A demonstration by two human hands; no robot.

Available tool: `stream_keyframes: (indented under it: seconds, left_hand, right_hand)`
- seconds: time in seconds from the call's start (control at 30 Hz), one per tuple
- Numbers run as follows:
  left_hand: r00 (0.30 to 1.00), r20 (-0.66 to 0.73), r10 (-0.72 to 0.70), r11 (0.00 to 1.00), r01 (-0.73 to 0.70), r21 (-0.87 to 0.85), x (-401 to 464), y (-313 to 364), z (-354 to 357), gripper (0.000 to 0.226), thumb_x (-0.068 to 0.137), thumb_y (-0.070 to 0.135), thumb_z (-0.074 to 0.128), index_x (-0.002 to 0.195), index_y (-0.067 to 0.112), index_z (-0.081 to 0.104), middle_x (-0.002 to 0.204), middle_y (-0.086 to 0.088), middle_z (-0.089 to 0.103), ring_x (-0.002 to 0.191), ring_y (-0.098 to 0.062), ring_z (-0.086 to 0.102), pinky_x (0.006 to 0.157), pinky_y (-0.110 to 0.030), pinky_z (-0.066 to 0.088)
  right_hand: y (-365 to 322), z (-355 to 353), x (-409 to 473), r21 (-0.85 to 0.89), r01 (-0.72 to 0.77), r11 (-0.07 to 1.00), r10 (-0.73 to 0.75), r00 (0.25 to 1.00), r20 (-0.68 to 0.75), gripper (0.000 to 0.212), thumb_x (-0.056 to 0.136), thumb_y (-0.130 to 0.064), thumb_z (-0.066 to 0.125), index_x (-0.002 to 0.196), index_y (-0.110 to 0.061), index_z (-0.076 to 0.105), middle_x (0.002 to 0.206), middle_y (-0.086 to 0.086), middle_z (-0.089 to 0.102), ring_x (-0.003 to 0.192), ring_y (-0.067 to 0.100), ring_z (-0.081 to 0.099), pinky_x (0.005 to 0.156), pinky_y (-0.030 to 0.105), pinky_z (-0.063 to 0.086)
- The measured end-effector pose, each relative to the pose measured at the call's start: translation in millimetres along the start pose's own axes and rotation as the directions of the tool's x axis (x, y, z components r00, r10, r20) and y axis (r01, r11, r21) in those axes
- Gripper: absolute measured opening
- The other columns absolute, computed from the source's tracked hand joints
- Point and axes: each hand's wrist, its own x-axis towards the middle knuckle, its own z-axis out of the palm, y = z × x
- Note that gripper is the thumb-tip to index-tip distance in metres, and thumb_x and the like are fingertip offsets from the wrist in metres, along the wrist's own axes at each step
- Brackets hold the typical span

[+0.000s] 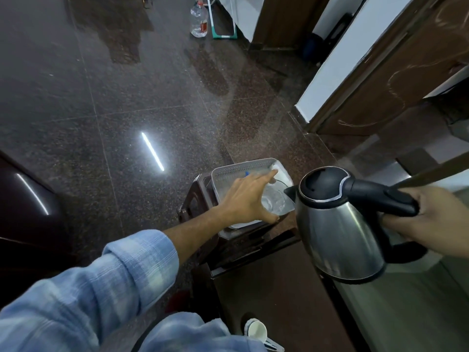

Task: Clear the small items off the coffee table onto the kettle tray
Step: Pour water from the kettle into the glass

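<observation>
From my remote seat, the biggest thing is the dark speckled stone floor [101,110], polished enough to mirror a strip light. Next comes the dark brown coffee surface [274,288], smooth and glossy, running from lower centre toward the stool. The steel kettle [337,232], brushed metal with a rounded belly, black lid and black plastic handle, hangs in the air in my right hand [436,219], whose grip is wrapped round the handle.

Beyond it sits the kettle tray [243,166], pale grey plastic with a perforated rim, resting on a small brown plastic stool [200,199]. My left hand [247,196] reaches into it, grip spread, with the fingers straight over a clear glass [275,201] standing in the tray; I cannot tell whether they touch it. A small white cup [256,329] lies on its side at the near end of the surface, not yet moved.

My worry: the kettle's spout is close to the tray's edge and the glass, so a swing could knock the glass over or push the light tray off the narrow stool.
</observation>
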Motion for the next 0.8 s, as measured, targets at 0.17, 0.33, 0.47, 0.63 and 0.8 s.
stream_keyframes:
  seconds: [0.17, 0.33, 0.47, 0.63, 0.8]
  left_hand:
    - [0.997, -0.029, -0.075, 0.995, 0.073, -0.064, -6.3, -12.3, 7.1, 0.119, 0.062, 0.047, 0.083, 0.156, 0.021, 0.015, 0.137, 0.006, 0.056, 0.124, -0.020, 0.049, 0.107, -0.038, 0.038]
    - [0.980, -0.043, -0.196, 0.977, 0.191, -0.095, -16.4, -37.5, 13.8, 0.120, 0.061, 0.043, 0.084, 0.156, 0.019, 0.015, 0.139, 0.000, 0.055, 0.127, -0.021, 0.047, 0.108, -0.032, 0.037]
    - [0.961, -0.052, -0.270, 0.958, 0.262, -0.115, -29.8, -56.4, 16.0, 0.121, 0.060, 0.044, 0.084, 0.156, 0.019, 0.015, 0.136, -0.003, 0.056, 0.126, -0.020, 0.050, 0.107, -0.031, 0.040]
    - [0.940, -0.044, -0.339, 0.933, 0.330, -0.144, -52.2, -68.7, 9.2, 0.122, 0.053, 0.060, 0.077, 0.155, 0.025, 0.019, 0.135, 0.002, 0.055, 0.119, -0.014, 0.049, 0.103, -0.029, 0.039]
    - [0.925, -0.078, -0.373, 0.923, 0.361, -0.133, -67.0, -71.1, 3.7, 0.116, 0.051, 0.056, 0.078, 0.151, 0.035, 0.022, 0.121, 0.017, 0.056, 0.108, -0.001, 0.050, 0.098, -0.025, 0.045]
  right_hand:
    - [12.5, 42.3, -5.5, 0.227, -0.049, 0.973, 0.074, 0.992, -0.104, 0.016, 0.066, -0.006, 0.071, 0.068, -0.016, 0.059, 0.050, 0.005, 0.059, 0.037, 0.005, 0.047, 0.037, 0.017, 0.034]
    - [14.9, 96.1, 10.4, 0.432, -0.023, 0.901, 0.108, 0.979, -0.172, 0.023, 0.071, 0.003, 0.067, 0.060, -0.014, 0.055, 0.044, -0.001, 0.053, 0.040, 0.001, 0.044, 0.040, 0.014, 0.036]
    - [18.3, 147.8, 48.7, 0.513, -0.042, 0.858, 0.183, 0.957, -0.227, 0.018, 0.071, -0.002, 0.068, 0.060, -0.005, 0.053, 0.047, 0.005, 0.054, 0.043, 0.005, 0.045, 0.042, 0.020, 0.039]
    - [3.9, 209.6, 105.3, 0.647, -0.027, 0.762, 0.246, 0.937, -0.250, 0.021, 0.069, -0.011, 0.068, 0.057, -0.008, 0.051, 0.042, -0.010, 0.051, 0.040, -0.006, 0.042, 0.040, 0.016, 0.037]
    - [-20.8, 257.3, 162.7, 0.715, 0.017, 0.698, 0.238, 0.937, -0.255, 0.023, 0.069, -0.023, 0.065, 0.053, -0.017, 0.048, 0.047, -0.007, 0.052, 0.044, -0.001, 0.046, 0.042, 0.006, 0.034]
